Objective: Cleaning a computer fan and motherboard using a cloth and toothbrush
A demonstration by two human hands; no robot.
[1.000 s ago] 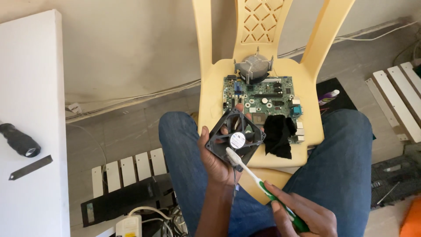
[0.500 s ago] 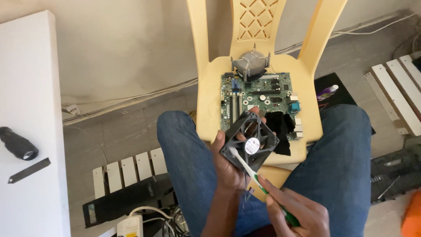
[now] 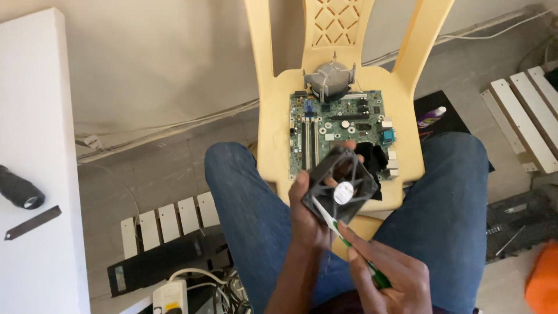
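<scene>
Now left hand [image 3: 311, 218] around fan [image 3: 340, 187], toothbrush [image 3: 349, 244] against it

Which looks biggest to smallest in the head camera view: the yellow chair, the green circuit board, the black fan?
1. Yellow chair
2. Green circuit board
3. Black fan, though it is held nearer the camera, so it looks larger than it would on the seat.

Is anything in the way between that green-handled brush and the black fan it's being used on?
Nothing visible: the brush in the right hand has its head already against the fan, which the left hand grips from the side.
</scene>
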